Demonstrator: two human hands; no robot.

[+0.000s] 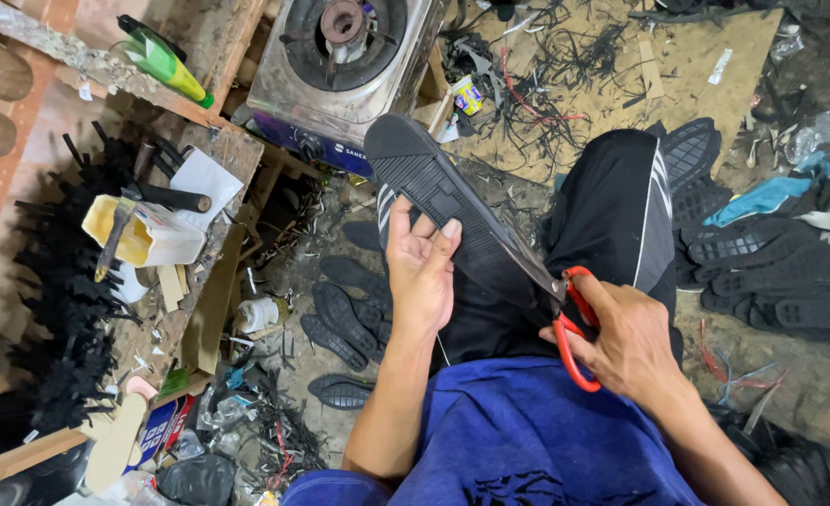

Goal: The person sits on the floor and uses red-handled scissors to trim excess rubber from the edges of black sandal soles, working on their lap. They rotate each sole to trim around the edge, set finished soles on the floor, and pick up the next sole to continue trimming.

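While the long black rubber shoe sole (443,211) is held near its middle in the left hand (421,272), its long axis runs up-left from the red-handled scissors (572,323), gripped shut by the right hand (626,342) at its lower end. A yellow-lined open box (148,239) on the table (223,150) holds a brush.

This is a small shoemaking workshop, worked from the floor. Black rubber soles (344,319) lie loose on the dirty ground and more are stacked in a pile (771,272) to the right. Thin black rubber trimmings (565,56) litter a sheet of board (705,94). A rough wooden bench (218,159) carries a glue-stained tub (143,234) with brushes, and a gas burner (340,56) stands beside it.
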